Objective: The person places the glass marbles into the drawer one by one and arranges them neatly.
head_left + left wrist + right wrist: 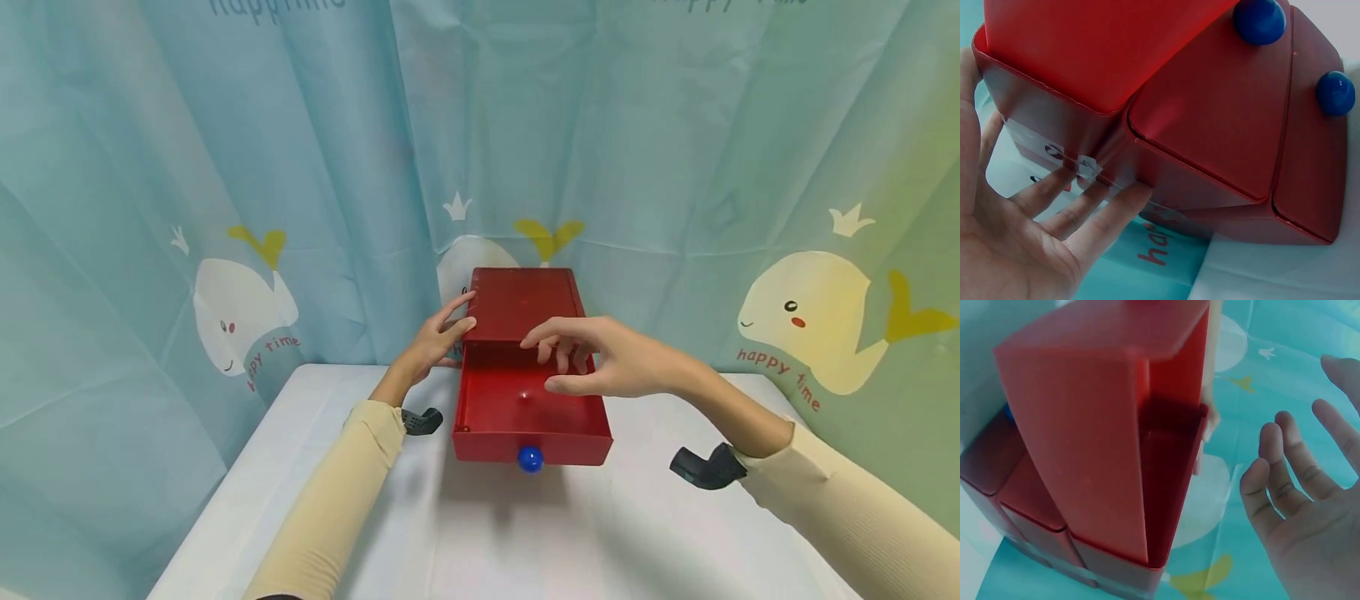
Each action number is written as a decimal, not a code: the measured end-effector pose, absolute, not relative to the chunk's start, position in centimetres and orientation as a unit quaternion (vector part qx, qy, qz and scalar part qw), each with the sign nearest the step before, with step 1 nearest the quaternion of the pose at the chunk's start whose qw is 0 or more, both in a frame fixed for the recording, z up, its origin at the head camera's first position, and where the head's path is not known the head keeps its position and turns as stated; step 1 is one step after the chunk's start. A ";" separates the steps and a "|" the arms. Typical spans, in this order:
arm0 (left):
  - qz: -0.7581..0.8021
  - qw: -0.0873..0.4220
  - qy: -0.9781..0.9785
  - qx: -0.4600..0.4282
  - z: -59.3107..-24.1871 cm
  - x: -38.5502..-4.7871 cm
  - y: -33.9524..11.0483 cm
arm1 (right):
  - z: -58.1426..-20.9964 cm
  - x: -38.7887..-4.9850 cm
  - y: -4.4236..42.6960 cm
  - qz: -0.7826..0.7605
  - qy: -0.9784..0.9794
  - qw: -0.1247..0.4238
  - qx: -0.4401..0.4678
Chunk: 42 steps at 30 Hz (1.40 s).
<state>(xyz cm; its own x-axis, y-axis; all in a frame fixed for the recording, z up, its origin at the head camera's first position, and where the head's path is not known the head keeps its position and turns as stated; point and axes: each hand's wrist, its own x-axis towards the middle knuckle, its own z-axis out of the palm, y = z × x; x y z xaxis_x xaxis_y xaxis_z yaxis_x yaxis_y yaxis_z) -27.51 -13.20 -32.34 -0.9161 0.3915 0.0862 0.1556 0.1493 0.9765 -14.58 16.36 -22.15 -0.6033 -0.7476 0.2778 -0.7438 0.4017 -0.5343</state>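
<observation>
A red drawer cabinet stands at the middle of the table, its top drawer pulled out towards me. On that drawer's front is a round blue knob. My left hand rests against the cabinet's left side, thumb at the top edge; in the left wrist view its extended fingers touch the side wall. Over the right part of the pulled-out drawer hovers my right hand, fingers loosely bent and holding nothing. The right wrist view shows the right hand apart from the cabinet.
Below the pulled-out drawer, a middle drawer and a bottom drawer sit closed, each with a blue knob. A white table bears the cabinet. Behind it hangs a blue-green curtain printed with whales.
</observation>
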 end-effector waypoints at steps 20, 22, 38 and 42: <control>0.627 0.095 0.749 0.189 -32.2 -27.6 -13.3 | -25.4 -8.9 19.3 -0.380 0.810 -0.010 -0.447; 0.627 0.095 0.750 0.188 -32.2 -27.6 -13.3 | -25.8 -8.5 19.3 -0.389 0.806 0.000 -0.445; 0.629 0.094 0.748 0.190 -32.5 -27.6 -13.4 | -29.4 -6.8 18.8 -0.434 0.765 0.159 -0.448; 0.629 0.094 0.749 0.185 -32.5 -27.6 -13.2 | -30.8 -6.7 18.4 -0.442 0.762 0.180 -0.437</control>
